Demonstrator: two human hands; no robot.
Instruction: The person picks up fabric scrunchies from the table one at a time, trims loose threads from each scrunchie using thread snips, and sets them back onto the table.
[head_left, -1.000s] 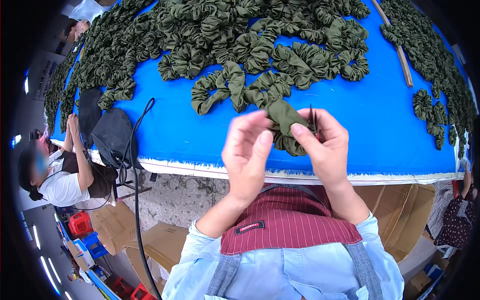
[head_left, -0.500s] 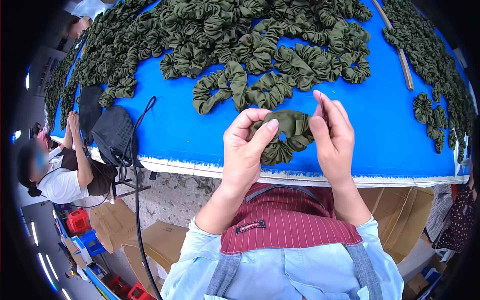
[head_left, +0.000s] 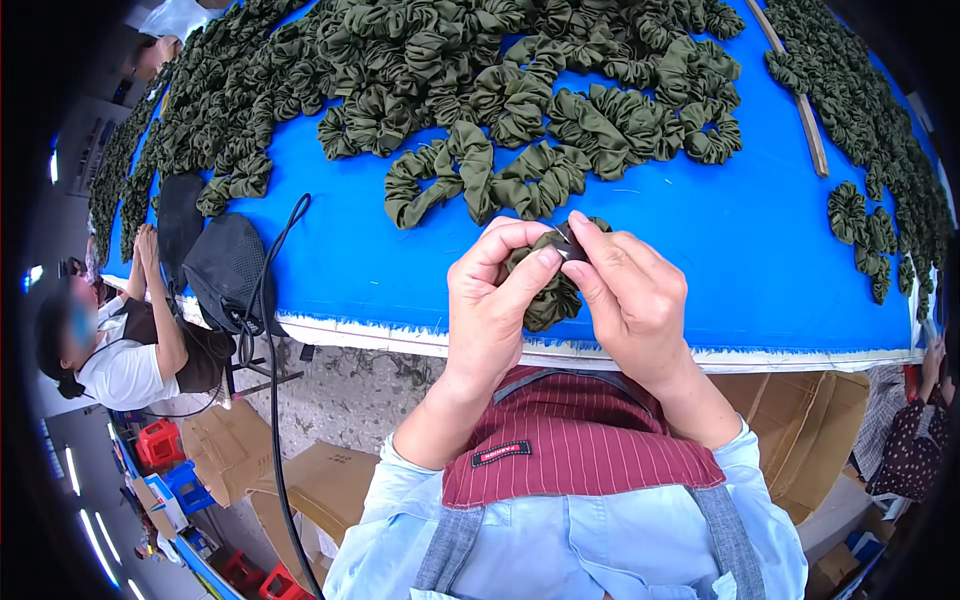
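Observation:
Near the front edge of the blue table, my left hand (head_left: pixel 500 285) pinches a dark green scrunchie (head_left: pixel 553 303) between thumb and fingers. My right hand (head_left: pixel 632 295) is closed on small dark snips (head_left: pixel 570 243), whose pointed tips lie against the scrunchie beside my left thumb. Much of the scrunchie is hidden behind the fingers. Just beyond my hands, several loose green scrunchies (head_left: pixel 540 180) lie on the blue cloth, with a large heap of scrunchies (head_left: pixel 400 60) behind them.
A black mesh bag (head_left: pixel 229 272) and a black cable (head_left: pixel 272 380) are at the left. A person (head_left: pixel 125 350) sits beyond them with hands raised together. A wooden strip (head_left: pixel 810 135) and more scrunchies (head_left: pixel 846 212) lie at the right. Cardboard boxes (head_left: pixel 320 485) stand below the table.
My left hand has taken hold of the scrunchie, which my right hand held earlier. My right hand first moved off it, then came back leftward with the snips against it.

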